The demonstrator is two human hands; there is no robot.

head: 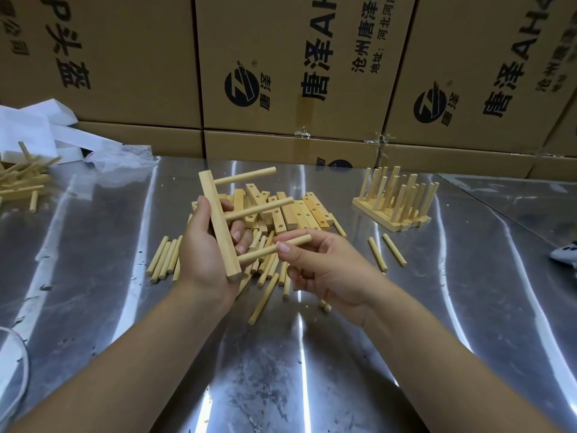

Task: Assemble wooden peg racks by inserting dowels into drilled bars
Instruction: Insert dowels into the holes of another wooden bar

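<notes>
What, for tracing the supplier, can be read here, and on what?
"唐泽AH", cut off, sideways: middle box and right box.
"沧州唐泽", cut off: middle box.
"地址:河北河间", cut off: middle box.
"唐泽" by the logo: middle box.
"P头盔": left box.
Smaller print on left and right boxes: too blurred to read.
</notes>
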